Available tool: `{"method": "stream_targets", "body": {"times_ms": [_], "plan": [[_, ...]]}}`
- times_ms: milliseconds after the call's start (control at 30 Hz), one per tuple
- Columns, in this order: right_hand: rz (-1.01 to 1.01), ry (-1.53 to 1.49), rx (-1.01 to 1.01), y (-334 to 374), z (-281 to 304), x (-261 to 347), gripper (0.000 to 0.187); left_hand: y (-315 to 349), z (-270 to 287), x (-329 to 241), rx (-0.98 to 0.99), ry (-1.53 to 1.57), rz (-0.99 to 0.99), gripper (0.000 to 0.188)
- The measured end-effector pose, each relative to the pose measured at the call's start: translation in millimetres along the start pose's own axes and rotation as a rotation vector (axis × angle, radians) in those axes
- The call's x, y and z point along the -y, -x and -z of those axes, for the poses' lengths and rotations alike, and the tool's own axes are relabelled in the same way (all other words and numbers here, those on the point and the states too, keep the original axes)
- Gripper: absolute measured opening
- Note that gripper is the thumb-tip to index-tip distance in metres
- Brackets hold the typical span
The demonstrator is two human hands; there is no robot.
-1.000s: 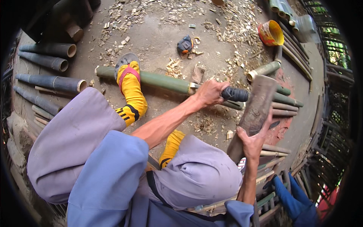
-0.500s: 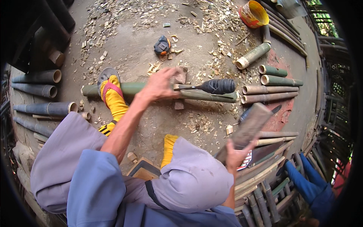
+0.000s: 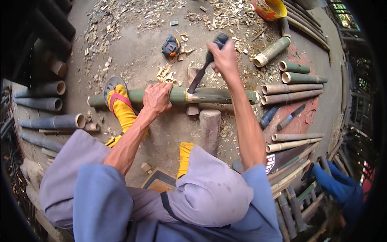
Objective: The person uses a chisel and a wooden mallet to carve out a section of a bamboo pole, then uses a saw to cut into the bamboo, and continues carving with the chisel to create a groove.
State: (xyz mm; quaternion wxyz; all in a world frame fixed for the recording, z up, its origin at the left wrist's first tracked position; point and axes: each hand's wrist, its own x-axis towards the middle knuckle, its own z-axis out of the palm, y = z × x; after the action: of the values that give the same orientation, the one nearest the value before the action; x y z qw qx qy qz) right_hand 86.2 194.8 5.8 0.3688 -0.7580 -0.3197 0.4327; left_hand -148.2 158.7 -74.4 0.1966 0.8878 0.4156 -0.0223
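Observation:
A green bamboo pole (image 3: 136, 96) lies crosswise in front of me, with a pale, shaved stretch right of its middle. My left hand (image 3: 157, 98) is closed over the pole, just left of that cut. Above the far side, my right hand (image 3: 224, 58) grips the black wrapped handle of a chisel (image 3: 198, 78). Its blade slants down to the left and its tip meets the pale cut. My sandalled foot (image 3: 120, 105) in a yellow sock rests on the pole's left part. Close to the pole's near side is a wooden block (image 3: 210, 128).
A tape measure (image 3: 171, 46) lies beyond the pole among wood chips. Bamboo lengths (image 3: 294, 89) and a knife (image 3: 291, 117) are at the right, more bamboo (image 3: 52, 122) at the left. A yellow-red bucket (image 3: 271, 10) stands far right. Someone's blue-clothed leg (image 3: 338, 181) shows lower right.
The wooden block has left my right hand and is now beside the pole. My right hand has taken the chisel and tilted it up; my left hand has moved from the chisel onto the pole.

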Motion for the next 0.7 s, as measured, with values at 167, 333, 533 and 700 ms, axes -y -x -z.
{"method": "stream_targets", "body": {"times_ms": [167,333,533,700], "plan": [[0.024,-0.001,-0.085,-6.8,-15.2,-7.8,0.034,-2.1,0.8,7.9,-0.006,-0.032,0.021,0.037],[0.319,-0.547,-0.256,74.9,65.2,15.7,0.033,-1.5,3.4,0.9,-0.039,-0.011,-0.011,0.033],[0.274,-1.108,-0.375,190.7,125.8,-23.7,0.036,-4.6,1.1,2.1,-0.029,0.001,-0.03,0.037],[0.35,-0.551,-0.822,237.8,114.1,-85.9,0.067,-10.5,13.0,2.0,0.116,-0.011,-0.004,0.041]]}}
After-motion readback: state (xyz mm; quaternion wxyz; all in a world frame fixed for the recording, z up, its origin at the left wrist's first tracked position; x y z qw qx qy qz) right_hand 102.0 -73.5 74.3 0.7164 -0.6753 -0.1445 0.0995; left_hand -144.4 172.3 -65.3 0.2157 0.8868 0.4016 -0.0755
